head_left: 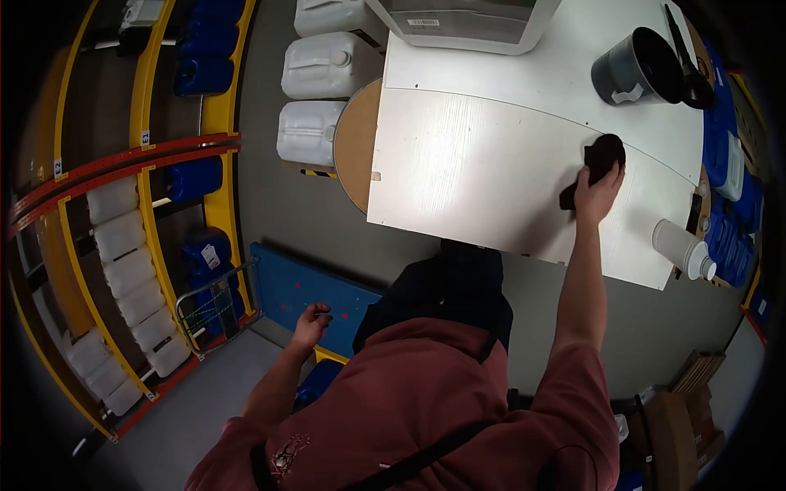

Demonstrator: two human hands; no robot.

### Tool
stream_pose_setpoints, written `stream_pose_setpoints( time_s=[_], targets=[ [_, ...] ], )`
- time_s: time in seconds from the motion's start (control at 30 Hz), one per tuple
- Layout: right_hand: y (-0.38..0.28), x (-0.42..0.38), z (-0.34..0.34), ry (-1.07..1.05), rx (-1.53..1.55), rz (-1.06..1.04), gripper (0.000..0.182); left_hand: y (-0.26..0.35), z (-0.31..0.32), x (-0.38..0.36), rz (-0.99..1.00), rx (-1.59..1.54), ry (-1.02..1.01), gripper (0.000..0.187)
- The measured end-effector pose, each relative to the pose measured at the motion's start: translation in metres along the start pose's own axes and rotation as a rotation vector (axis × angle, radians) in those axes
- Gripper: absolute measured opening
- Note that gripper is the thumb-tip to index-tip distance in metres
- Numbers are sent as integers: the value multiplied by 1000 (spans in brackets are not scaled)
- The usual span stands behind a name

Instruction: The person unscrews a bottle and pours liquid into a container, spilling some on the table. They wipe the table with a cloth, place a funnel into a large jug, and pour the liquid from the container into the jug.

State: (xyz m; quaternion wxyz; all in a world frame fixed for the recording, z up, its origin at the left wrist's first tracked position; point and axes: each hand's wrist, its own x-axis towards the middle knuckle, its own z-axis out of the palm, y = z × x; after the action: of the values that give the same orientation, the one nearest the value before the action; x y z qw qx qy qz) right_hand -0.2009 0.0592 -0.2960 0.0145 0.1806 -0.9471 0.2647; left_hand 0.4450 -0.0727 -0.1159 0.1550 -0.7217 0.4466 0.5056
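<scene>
My right hand (pixel 598 195) presses a dark brown cloth (pixel 604 155) onto the pale tabletop (pixel 467 164), near its right side. Fingers wrap over the cloth's lower part. Beyond it stands a dark grey measuring jug (pixel 616 75), with a black scoop-like utensil (pixel 694 86) beside it. A white plastic bottle (pixel 678 245) is at the table's right edge, close to my right forearm. My left hand (pixel 312 326) hangs low at my side over a blue platform cart (pixel 315 286), fingers curled in; a small dark bit shows at the fingertips, too small to name.
White jerrycans (pixel 311 131) stand left of the table, by a round brown board (pixel 360 147). A grey-framed machine or bin (pixel 467 24) sits at the table's far end. Yellow-and-red racking (pixel 147 155) with canisters lines the left. Cardboard boxes (pixel 667 434) are behind me, right.
</scene>
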Motion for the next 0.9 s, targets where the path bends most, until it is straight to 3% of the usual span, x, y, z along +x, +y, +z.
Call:
stream_pose_setpoints(
  time_s=[0.07,0.17,0.3,0.37,0.47,0.53,0.6,0.73,0.9],
  targets=[
    [-41,-2,25,5,43,-50,68,6,-1,8,12,-29,-85,29],
    [-136,-40,65,-37,-3,-318,65,13,-10,20,0,24,-120,30],
    [-265,-123,105,-353,122,-589,44,41,-45,47,77,185,-226,30],
    [-297,-158,124,-392,255,-795,37,61,-70,74,177,343,-233,27],
    [-317,-183,127,-505,305,-830,35,86,-123,115,251,256,-158,22],
    [-321,-180,108,-714,535,-742,39,103,-153,145,309,182,-120,21],
    [-309,-178,82,-718,573,-668,45,122,-165,153,307,-20,-58,19],
    [-238,-158,32,-518,461,-297,51,135,-172,179,309,4,-80,17],
    [-71,-106,-25,-110,88,-35,56,131,-139,167,244,67,-95,18]
  ],
)
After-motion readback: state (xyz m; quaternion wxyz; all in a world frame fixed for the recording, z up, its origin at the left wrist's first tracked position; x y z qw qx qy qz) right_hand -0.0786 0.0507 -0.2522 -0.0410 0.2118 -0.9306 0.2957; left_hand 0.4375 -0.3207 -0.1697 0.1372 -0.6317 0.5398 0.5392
